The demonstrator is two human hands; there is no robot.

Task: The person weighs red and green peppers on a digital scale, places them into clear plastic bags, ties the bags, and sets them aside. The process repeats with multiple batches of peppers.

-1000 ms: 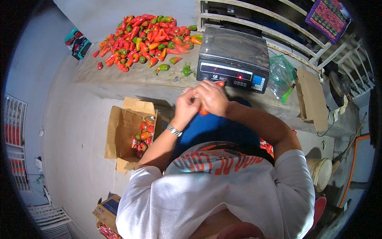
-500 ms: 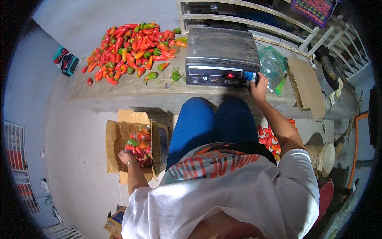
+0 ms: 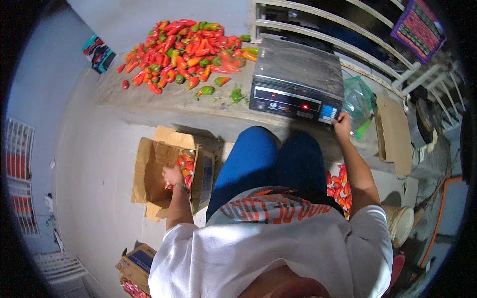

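My left hand [image 3: 172, 175] is down inside an open cardboard box [image 3: 144, 171], against a clear plastic bag of red, orange and green peppers [image 3: 187, 163]. Its fingers look loosely extended, though partly blurred. At the right front corner of a black-and-metal digital scale [image 3: 298, 69], my right hand [image 3: 342, 125] has its fingertips at the edge of the blue keypad [image 3: 328, 113]. It holds nothing. The scale's plate carries nothing, and a red light glows on its front.
A large heap of peppers [image 3: 186, 52] lies on the ledge [image 3: 149, 102] left of the scale. Right of it are a green plastic bag [image 3: 358, 97] and a cardboard flap [image 3: 395, 129]. More peppers [image 3: 339, 188] lie beyond my right thigh, near a white bucket [image 3: 401, 223].
My left hand has shifted up and right over the bag, which sits lower in the box. My right hand has slid to the keypad's edge. The whole view has tilted slightly.
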